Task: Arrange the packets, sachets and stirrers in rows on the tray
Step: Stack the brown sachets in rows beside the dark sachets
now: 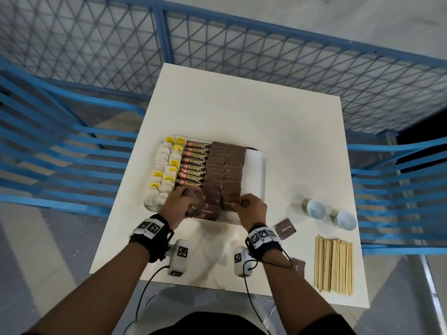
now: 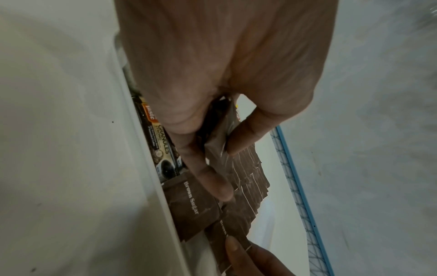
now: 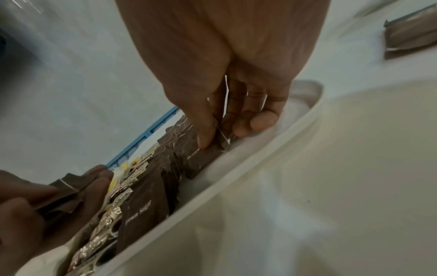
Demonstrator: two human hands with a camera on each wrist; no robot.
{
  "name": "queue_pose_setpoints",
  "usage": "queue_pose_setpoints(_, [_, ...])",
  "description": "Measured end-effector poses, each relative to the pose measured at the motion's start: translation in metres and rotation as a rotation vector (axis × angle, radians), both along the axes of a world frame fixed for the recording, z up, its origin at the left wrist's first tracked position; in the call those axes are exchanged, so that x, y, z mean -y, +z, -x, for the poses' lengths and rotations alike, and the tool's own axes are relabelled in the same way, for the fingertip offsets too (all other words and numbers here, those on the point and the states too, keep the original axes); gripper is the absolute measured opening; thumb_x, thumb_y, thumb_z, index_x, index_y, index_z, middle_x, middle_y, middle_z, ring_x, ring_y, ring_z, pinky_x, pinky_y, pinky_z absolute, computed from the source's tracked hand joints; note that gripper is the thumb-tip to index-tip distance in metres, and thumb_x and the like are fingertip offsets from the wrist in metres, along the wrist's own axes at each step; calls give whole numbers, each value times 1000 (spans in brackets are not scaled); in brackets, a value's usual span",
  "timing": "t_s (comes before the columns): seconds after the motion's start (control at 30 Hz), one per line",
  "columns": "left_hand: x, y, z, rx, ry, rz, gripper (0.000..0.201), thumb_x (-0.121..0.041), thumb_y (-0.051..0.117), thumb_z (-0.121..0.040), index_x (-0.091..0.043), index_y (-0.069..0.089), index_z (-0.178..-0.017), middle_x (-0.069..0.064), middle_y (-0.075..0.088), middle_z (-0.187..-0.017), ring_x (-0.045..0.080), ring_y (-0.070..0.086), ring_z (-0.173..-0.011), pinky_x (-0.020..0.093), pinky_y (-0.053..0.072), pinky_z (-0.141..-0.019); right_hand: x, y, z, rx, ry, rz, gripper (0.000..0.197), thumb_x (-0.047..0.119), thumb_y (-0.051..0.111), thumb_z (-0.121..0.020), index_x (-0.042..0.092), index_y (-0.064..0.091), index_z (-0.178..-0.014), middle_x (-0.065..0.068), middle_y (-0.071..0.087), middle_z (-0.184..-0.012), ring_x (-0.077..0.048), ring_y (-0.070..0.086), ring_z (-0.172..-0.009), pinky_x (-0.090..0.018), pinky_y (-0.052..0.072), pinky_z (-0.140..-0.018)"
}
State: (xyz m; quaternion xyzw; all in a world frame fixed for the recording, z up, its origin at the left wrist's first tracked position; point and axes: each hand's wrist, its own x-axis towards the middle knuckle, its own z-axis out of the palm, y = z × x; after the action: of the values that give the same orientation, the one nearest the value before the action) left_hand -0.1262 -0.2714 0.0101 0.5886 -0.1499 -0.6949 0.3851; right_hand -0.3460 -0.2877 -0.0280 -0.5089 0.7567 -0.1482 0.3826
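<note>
A white tray (image 1: 256, 165) holds rows of white sachets with yellow tags (image 1: 167, 165), coffee granule sticks (image 1: 196, 160) and brown sugar packets (image 1: 227, 165). My left hand (image 1: 186, 201) is over the tray's near edge and pinches a small stack of brown sugar packets (image 2: 217, 134) between thumb and fingers. My right hand (image 1: 249, 206) pinches the edge of a brown sugar packet (image 3: 205, 158) at the near end of the right brown row. Two more brown packets (image 1: 285, 228) lie on the table to the right. A bundle of wooden stirrers (image 1: 333, 264) lies at the front right.
Two small white cups (image 1: 316, 209) lie on the table right of the tray. The tray's right strip is bare white. The white table (image 1: 242, 105) stands inside a blue mesh fence (image 1: 266, 56). Cables hang from my wrist cameras at the table's front edge.
</note>
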Motion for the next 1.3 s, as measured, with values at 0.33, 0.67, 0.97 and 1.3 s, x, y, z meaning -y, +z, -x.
queue_pose_setpoints(0.33, [6,-1,-13,-42,-49,-6,41,21,49,-86,-1,60,-119,22,67,-101,40,70,-85,45,61,-63,-9,-4,-8,17,-127,50,38,35,87,-73,21,61,-97,5,66,-74,-6,59,-73,-23,46,-74])
queue_pose_setpoints(0.67, [5,2,-15,-26,-177,39,27,11,54,-95,1,57,-119,27,69,-105,37,71,-94,50,60,-76,-13,4,-12,20,-201,106,45,37,86,-73,20,57,-104,-1,65,-83,-17,62,-80,-26,46,-76])
queue_pose_setpoints(0.97, [11,6,2,84,-162,35,23,1,66,-92,-14,65,-110,11,71,-108,30,68,-105,54,60,-84,-1,30,-46,244,188,97,14,29,78,-85,25,68,-93,15,68,-83,-1,64,-77,-19,52,-75])
queue_pose_setpoints(1.3, [4,5,-1,246,-211,95,14,-14,74,-91,-15,72,-105,11,75,-107,34,70,-106,63,55,-92,4,23,-39,272,165,71,18,29,81,-82,26,70,-95,3,74,-89,-15,71,-81,-36,60,-81])
